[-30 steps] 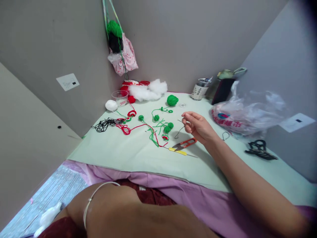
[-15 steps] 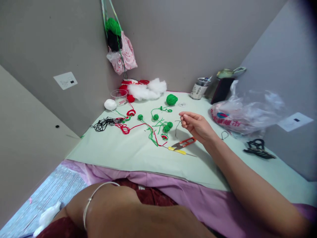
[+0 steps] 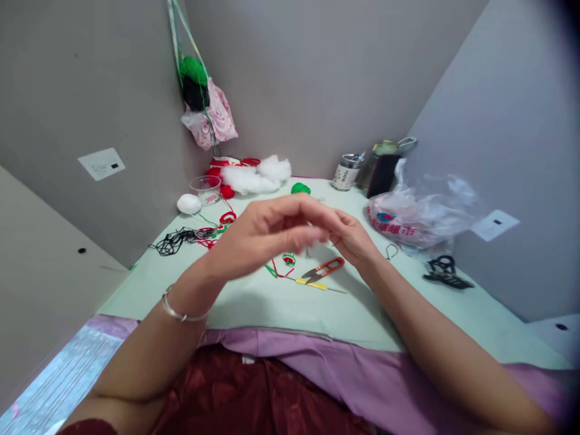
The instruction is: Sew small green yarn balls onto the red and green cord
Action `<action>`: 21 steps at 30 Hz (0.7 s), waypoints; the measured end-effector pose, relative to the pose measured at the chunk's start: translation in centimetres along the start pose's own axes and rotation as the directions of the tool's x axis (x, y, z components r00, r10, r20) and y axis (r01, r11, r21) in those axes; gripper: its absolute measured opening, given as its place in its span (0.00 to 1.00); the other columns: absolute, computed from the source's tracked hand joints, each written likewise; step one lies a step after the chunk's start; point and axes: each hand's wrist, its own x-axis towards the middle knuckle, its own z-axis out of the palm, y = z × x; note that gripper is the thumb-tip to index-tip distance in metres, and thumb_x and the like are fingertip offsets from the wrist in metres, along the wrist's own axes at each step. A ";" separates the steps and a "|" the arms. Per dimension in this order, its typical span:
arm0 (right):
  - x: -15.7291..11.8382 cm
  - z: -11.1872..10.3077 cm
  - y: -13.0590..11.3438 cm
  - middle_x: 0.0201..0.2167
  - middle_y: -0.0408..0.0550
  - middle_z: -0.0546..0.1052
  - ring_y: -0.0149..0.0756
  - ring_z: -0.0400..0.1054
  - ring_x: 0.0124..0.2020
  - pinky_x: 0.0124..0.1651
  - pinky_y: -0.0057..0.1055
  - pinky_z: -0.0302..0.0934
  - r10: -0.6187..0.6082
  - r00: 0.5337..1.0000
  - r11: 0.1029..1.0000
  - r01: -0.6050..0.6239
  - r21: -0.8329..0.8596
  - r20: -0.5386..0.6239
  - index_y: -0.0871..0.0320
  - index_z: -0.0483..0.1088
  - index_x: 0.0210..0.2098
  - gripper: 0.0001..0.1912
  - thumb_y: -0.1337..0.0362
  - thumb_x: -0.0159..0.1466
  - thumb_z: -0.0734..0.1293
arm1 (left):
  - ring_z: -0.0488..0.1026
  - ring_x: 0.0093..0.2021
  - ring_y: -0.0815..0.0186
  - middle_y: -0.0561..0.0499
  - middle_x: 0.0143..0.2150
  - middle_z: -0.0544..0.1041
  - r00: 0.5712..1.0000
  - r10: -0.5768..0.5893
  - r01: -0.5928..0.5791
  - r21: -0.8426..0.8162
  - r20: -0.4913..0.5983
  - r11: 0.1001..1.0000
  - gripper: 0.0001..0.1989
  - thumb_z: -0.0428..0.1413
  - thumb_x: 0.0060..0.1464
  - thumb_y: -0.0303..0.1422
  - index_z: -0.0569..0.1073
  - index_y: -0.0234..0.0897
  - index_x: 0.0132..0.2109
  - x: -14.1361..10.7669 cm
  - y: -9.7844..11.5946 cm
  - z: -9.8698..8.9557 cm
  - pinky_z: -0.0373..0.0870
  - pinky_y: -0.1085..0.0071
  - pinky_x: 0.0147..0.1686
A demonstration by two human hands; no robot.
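Observation:
My left hand [image 3: 258, 238] is raised over the table with its fingers curved and its thumb apart from them. The fingertips overlap my right hand [image 3: 353, 238] and are slightly blurred. My right hand is closed; its fingertips are mostly hidden behind the left. A short bit of the thin dark strand [image 3: 308, 251] it pinches shows beneath the hands. Below them lie orange-handled thread snips [image 3: 333, 266] across a yellow-handled crochet hook [image 3: 312, 284]. A small red, white and green crocheted piece [image 3: 289, 259] is beside them; the green yarn pieces are largely covered by my left hand.
Black yarn [image 3: 174, 241], a white ball [image 3: 188, 204], a clear cup [image 3: 206, 192] and white stuffing [image 3: 254, 178] lie at the left and back. A pen can [image 3: 345, 174], a plastic bag [image 3: 408, 217] and a black hair clip [image 3: 446, 275] are at right.
My left hand has come up from the lap to meet my right hand over the table. The view has shifted, and the green yarn pieces are now mostly covered.

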 end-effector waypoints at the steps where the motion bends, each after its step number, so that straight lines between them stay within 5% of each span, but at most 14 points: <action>1: 0.1 0.0 0.0 0.31 0.42 0.75 0.25 0.68 0.30 0.37 0.24 0.64 -0.006 1.000 1.000 0.006 0.004 -0.014 0.56 0.77 0.39 0.14 0.63 0.53 0.76 | 0.72 0.37 0.67 0.49 0.38 0.77 0.999 -0.009 0.006 0.080 0.042 0.997 0.10 0.55 0.59 0.38 0.77 0.39 0.43 1.1 -1.3 -0.4 0.68 0.70 0.36; 5: 0.1 0.0 -0.3 0.27 0.41 0.74 0.24 0.67 0.28 0.34 0.23 0.64 -0.019 0.997 1.000 0.020 0.016 -0.078 0.57 0.77 0.37 0.14 0.63 0.51 0.77 | 0.70 0.40 0.65 0.50 0.39 0.76 0.975 -0.174 0.085 0.500 0.135 0.862 0.08 0.53 0.59 0.32 0.77 0.38 0.40 3.2 -8.1 -0.6 0.65 0.67 0.41; 8: 0.0 0.1 -0.5 0.27 0.41 0.73 0.23 0.65 0.26 0.31 0.21 0.62 -0.043 0.993 0.999 0.046 0.022 -0.108 0.58 0.77 0.37 0.15 0.62 0.51 0.77 | 0.69 0.42 0.63 0.50 0.39 0.74 0.929 -0.254 0.060 0.566 0.269 0.822 0.09 0.52 0.59 0.30 0.76 0.39 0.42 2.5 -11.5 -0.2 0.63 0.66 0.44; 13: -0.1 0.1 -0.7 0.25 0.39 0.72 0.22 0.63 0.23 0.27 0.21 0.60 -0.030 0.994 1.000 0.030 0.001 -0.106 0.57 0.77 0.38 0.17 0.59 0.51 0.77 | 0.67 0.44 0.62 0.49 0.39 0.72 0.882 -0.278 0.064 0.489 0.380 0.870 0.10 0.55 0.57 0.32 0.76 0.41 0.46 1.1 -11.7 0.4 0.62 0.67 0.44; 21: -0.1 0.2 -0.4 0.26 0.39 0.71 0.22 0.62 0.23 0.26 0.22 0.58 -0.011 0.997 0.999 0.007 -0.054 -0.077 0.57 0.75 0.40 0.17 0.57 0.53 0.76 | 0.66 0.40 0.62 0.50 0.38 0.72 0.881 -0.289 0.096 0.458 0.374 0.884 0.07 0.58 0.51 0.34 0.74 0.39 0.39 0.5 -11.3 0.1 0.59 0.68 0.38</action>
